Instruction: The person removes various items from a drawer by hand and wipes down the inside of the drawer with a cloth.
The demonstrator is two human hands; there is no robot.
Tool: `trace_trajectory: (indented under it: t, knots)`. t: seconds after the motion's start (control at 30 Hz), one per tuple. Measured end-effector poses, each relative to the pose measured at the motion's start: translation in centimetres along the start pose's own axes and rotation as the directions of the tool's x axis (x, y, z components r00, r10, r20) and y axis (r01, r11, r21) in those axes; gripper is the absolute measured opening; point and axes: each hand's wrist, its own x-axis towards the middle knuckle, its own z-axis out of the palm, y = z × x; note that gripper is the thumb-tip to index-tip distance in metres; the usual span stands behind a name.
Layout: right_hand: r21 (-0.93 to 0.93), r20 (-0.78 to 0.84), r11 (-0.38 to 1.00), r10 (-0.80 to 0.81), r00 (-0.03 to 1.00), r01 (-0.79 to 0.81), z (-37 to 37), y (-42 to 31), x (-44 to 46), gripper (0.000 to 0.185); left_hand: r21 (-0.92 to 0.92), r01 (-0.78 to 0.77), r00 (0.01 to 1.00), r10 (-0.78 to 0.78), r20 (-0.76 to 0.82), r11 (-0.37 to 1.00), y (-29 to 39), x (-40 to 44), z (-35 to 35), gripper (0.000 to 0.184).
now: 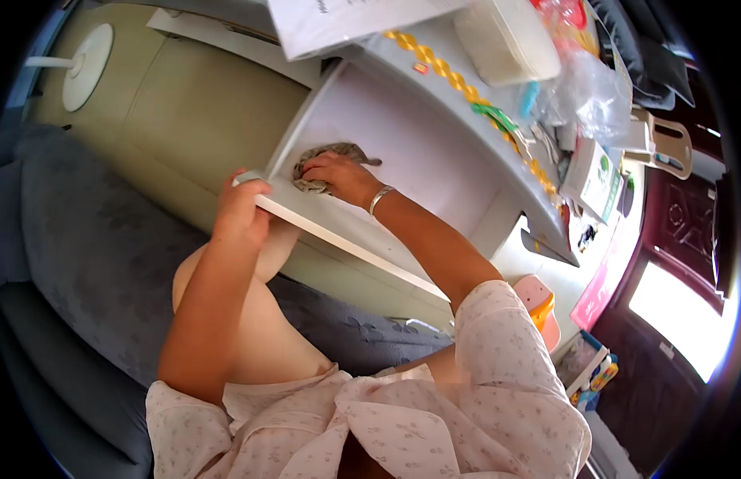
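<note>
A pulled-out white drawer [402, 132] fills the middle of the view. Inside it, near the front left corner, lies a crumpled grey-brown cloth [350, 150]. My right hand [342, 177], with a silver bracelet at the wrist, presses down on the cloth with its fingers curled into it. At the drawer's left front corner, my left hand [241, 209] grips the edge, fingers bent over the top. Part of the cloth is hidden under my right hand.
On the grey tabletop [458, 104] above the drawer are a pale plastic container [506, 44], a yellow braided strip [442, 68], clear plastic bags [586, 92] and a white box [596, 180]. A grey sofa [91, 239] stands at left. A pink stool [538, 303] is at right.
</note>
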Motion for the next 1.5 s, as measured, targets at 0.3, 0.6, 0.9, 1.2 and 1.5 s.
trace_trajectory:
  t: [0.3, 0.6, 0.9, 1.2, 1.5]
  knots:
    - [0.018, 0.131, 0.990, 0.139, 0.982, -0.143, -2.4, 1.4, -12.7, 0.025, 0.060, -0.006, 1.000, 0.005, 0.014, 0.998, 0.2, 0.3, -0.5, 0.063]
    - [0.203, -0.052, 0.931, 0.319, 0.946, -0.303, -5.5, 2.3, -21.8, 0.049, 0.391, -0.261, 0.952, 0.302, -0.048, 0.883, -0.1, 2.6, -1.5, 0.063]
    - [-0.287, -0.677, 0.603, 0.421, 0.603, -0.744, -8.1, 11.2, -16.6, 0.042, 0.380, -0.922, 0.388, 0.168, 0.906, 0.077, -1.7, -6.7, 6.2, 0.032]
    - [0.059, -0.008, 0.915, 0.400, 0.917, -0.398, -3.9, 0.2, -18.7, 0.047, 0.212, -0.948, 0.304, -0.475, 0.826, -0.238, -4.6, -6.9, 5.6, 0.043]
    - [-0.279, -0.504, 0.647, 0.530, 0.682, -0.709, -10.5, 8.5, -16.1, 0.045, 0.204, -0.917, 0.337, -0.394, 0.855, -0.342, -5.8, -6.5, 5.2, 0.031]
